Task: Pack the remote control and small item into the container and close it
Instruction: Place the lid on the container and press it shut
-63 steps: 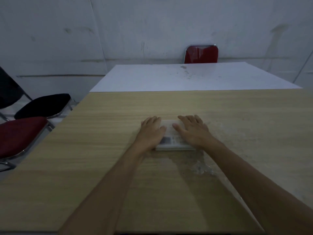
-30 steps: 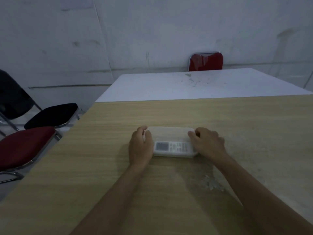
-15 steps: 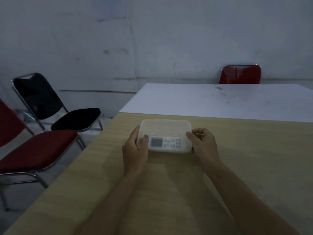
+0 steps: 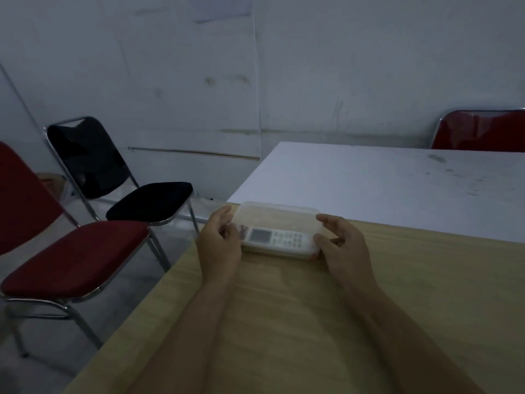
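A translucent plastic container (image 4: 277, 217) with its lid on rests at the far left corner of the wooden table (image 4: 312, 322). Through its near side I see the white remote control (image 4: 279, 240), lying lengthwise with its screen to the left. The small item cannot be made out apart from a pinkish spot at the container's left end. My left hand (image 4: 218, 248) cups the left end, with the thumb over the top edge. My right hand (image 4: 346, 251) holds the right end, with thumb and fingers curled around that corner.
A white table (image 4: 383, 183) butts against the wooden table's far edge. To the left of the table stand a black chair (image 4: 147, 200) and a red chair (image 4: 74, 260). Another red chair (image 4: 480, 132) stands behind the white table.
My hands went from pressing flat on the lid to gripping the container's ends. The container slid away and to the left, to the table's far left corner, and my view turned left.
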